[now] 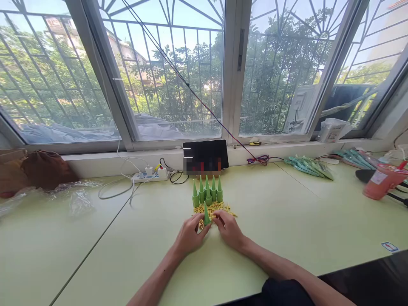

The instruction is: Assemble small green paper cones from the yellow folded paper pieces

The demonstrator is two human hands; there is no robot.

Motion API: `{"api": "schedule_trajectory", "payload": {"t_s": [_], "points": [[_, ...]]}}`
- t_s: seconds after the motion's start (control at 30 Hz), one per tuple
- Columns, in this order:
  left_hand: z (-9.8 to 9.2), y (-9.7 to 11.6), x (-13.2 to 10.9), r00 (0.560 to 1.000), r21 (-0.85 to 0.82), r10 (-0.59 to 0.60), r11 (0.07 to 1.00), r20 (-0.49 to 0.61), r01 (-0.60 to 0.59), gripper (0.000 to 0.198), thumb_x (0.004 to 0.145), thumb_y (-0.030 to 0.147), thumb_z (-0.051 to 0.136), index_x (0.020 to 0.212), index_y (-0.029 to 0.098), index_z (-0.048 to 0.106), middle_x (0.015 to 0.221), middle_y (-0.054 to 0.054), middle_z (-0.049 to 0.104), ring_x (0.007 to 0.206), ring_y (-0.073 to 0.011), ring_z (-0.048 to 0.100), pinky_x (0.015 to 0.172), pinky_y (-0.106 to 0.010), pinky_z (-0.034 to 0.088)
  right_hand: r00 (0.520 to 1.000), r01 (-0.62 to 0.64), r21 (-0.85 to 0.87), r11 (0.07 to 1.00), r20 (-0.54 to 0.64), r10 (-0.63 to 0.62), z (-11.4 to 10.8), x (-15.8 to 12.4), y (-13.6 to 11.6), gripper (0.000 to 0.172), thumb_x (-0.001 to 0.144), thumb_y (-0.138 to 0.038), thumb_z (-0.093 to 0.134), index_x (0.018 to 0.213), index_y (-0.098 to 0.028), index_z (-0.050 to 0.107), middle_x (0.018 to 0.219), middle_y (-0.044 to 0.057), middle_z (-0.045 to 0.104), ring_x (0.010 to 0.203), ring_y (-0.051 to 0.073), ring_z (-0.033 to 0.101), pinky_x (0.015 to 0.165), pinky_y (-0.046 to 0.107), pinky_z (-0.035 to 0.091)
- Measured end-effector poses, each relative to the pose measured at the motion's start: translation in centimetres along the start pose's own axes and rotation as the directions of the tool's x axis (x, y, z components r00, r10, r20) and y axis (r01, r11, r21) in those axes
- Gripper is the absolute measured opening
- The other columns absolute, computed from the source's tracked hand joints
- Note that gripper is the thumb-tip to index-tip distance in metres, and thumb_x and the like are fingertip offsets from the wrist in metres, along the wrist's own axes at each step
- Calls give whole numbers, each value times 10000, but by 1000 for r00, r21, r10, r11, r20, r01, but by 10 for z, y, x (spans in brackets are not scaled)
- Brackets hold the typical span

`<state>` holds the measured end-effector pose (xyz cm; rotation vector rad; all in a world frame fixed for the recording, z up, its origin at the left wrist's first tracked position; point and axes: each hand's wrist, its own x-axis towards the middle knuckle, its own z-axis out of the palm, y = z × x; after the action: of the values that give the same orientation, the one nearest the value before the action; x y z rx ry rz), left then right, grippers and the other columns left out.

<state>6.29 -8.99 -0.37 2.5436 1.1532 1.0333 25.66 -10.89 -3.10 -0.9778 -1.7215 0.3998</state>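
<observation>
Between the thumb and fingers of my left hand (191, 233) stands a pointed green cone (206, 216), tip up. My right hand (228, 227) is pinched close to the cone's right side, on what looks like a small yellow piece; the fingers partly hide it. Just beyond both hands lies a loose pile of small yellow pieces (227, 208). Behind that pile, several more green cones (195, 196) stand upright in a group.
A dark-screened tablet (206, 155) leans behind the cones. To its left is a power strip (149, 175) with white cables. Green-blue packets (309, 167) and a red drink cup (381, 182) are on the right. A brown bag (47, 170) sits far left, below the windows.
</observation>
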Motion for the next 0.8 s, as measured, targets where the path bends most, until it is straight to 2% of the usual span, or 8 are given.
{"api": "schedule_trajectory", "payload": {"t_s": [0.6,0.8], "points": [[-1,0,0,1000,-9,-8,1000,-4,8,126,915,310,629,920,188,659,693,18,616,539,-118,507,540,-238,409,1000,-12,36,999,0,12,1,2,-1,158,1024,-293,505,1012,-213,641,925,70,712,811,219,663,729,329,529],[-3,3,2,1000,-10,-7,1000,3,7,132,911,309,625,886,183,655,682,22,601,541,-115,485,537,-235,381,1000,-19,43,999,11,18,0,2,0,172,1029,-304,502,1007,-206,641,891,58,696,750,199,629,691,309,512]]}}
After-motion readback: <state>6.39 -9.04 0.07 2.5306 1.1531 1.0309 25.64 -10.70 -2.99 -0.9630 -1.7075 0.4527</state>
